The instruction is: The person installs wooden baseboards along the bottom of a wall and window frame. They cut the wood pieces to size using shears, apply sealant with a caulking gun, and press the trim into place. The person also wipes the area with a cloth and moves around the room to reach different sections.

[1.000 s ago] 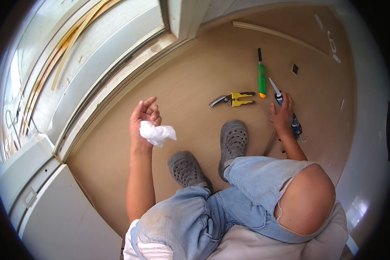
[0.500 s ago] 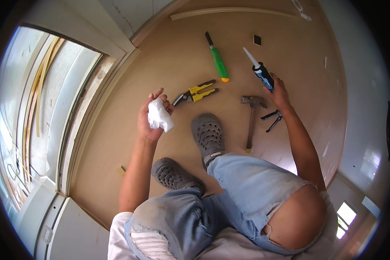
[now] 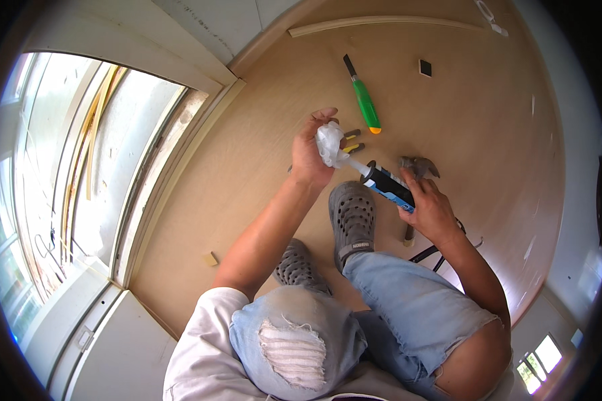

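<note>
My left hand (image 3: 309, 159) is curled around a crumpled wad of translucent white plastic (image 3: 329, 144). In my right hand (image 3: 436, 208) is a caulking gun loaded with a black-and-blue sealant cartridge (image 3: 389, 186), gripped around the cartridge. Its pale nozzle (image 3: 357, 166) points left, and the tip meets the wad. Below my right wrist the gun's black handle (image 3: 429, 254) sticks out. A claw hammer (image 3: 418, 166) lies beneath my right hand, partly covered. Yellow-handled snips (image 3: 354, 142) are mostly hidden behind my left hand and the wad.
A green utility knife (image 3: 364, 101) lies on the brown floor beyond my hands. Farther off are a small black square (image 3: 425, 68) and a thin wood strip (image 3: 381, 23). A door frame (image 3: 160, 174) borders the left side. My grey clogs (image 3: 352, 220) stand just below my hands.
My hands have come together: the left moved right with the wad, and the right swung the sealant left and nearer. The nozzle now reaches the wad, and the view has shifted a little.
</note>
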Motion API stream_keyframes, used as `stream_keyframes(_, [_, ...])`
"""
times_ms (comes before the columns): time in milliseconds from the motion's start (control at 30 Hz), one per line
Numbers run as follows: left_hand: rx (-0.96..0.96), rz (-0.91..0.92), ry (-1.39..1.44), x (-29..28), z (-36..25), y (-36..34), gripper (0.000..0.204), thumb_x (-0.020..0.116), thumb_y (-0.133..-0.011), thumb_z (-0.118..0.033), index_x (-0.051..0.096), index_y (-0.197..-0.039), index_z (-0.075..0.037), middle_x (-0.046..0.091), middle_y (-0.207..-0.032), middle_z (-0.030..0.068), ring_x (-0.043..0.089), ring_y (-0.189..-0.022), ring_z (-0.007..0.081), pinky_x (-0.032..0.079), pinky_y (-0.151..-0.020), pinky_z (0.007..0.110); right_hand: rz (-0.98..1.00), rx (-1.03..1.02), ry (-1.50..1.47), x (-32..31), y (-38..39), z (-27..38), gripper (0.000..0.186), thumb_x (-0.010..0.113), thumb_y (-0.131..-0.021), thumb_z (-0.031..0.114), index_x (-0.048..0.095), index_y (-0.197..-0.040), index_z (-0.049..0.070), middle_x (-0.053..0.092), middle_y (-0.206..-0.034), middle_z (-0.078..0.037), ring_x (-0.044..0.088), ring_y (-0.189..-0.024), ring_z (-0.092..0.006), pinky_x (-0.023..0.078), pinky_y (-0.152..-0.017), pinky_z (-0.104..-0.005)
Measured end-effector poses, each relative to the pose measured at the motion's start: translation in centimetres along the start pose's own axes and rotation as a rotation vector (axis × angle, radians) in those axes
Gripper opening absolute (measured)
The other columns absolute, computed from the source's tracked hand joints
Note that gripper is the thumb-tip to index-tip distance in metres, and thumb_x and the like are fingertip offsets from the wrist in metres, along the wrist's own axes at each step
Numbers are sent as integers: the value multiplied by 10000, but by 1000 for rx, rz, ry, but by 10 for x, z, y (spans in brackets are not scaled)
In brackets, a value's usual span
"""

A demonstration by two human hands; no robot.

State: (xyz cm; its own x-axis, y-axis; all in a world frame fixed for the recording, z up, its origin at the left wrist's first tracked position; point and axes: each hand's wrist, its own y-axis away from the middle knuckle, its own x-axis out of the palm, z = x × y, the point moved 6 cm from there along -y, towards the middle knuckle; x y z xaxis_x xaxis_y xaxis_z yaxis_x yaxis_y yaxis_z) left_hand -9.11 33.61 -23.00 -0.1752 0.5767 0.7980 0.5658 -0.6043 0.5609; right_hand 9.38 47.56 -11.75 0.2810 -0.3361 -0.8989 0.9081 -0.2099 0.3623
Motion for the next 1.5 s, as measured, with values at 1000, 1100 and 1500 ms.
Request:
stream_keyframes(1000, [46, -64, -279, 19, -4, -2, 397, 717, -883, -406, 626, -947, -25, 661, -805, 76, 641, -646, 186, 521, -600, 316, -744, -41, 186, -67, 2, -8, 517, 749, -873, 153, 545, -1331, 25, 613, -1162, -169, 610, -1024, -296, 517, -877, -410])
stream_keyframes(1100, [35, -25, -238, 23, -17, -11, 408, 713, -878, -422, 615, -963, -35, 661, -806, 78, 648, -659, 193, 535, -616, 329, -723, 362, -449, -23, 72, -94, 440, 649, -963, 272, 553, -1300, 5, 603, -1200, -161, 597, -1078, -281, 505, -924, -406])
stream_keyframes(1500, [-34, -38, -55, -1, -46, -50, 333, 694, -897, -470, 571, -911, -160, 642, -757, 11, 598, -589, 140, 415, -435, 292, 137, 41, -2233, -16, -52, 21, 618, 501, -991, 527, 460, -1330, 13, 556, -1122, -122, 551, -1081, -270, 352, -1117, -591])
